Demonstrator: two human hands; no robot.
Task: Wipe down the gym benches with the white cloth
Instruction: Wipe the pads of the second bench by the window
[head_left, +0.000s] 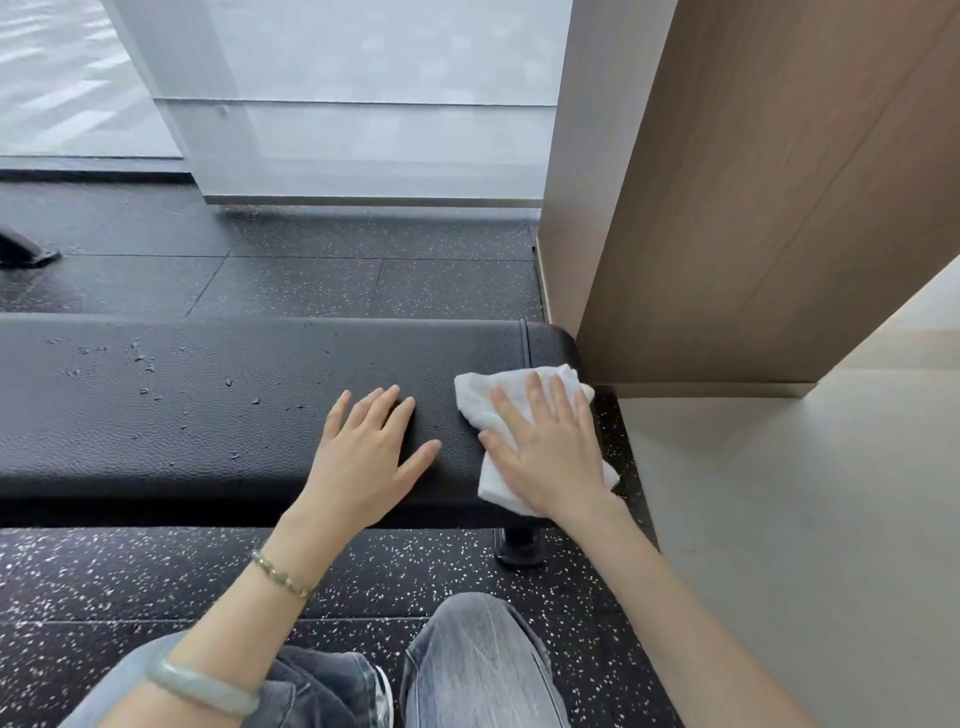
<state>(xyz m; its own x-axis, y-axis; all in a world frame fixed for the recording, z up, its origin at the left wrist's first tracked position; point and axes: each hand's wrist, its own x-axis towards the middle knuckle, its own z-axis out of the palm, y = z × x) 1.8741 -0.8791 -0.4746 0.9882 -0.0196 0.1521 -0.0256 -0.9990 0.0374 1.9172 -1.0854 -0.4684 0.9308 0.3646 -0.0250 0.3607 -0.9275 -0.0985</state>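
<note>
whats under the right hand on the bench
The white cloth, lying on the right end of the black bench. The right hand presses on it with straight fingers. The padding beneath the cloth is covered, so its condition there cannot be seen.

Black pebbled bench (208, 415), white cloth (498, 410), black white-speckled floor (156, 571), brown wood-grain panel (753, 208), grey jeans (478, 665)

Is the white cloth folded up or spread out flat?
Loosely bunched, not flat: the white cloth shows rumpled folds under the right hand on the black padded bench.
</note>
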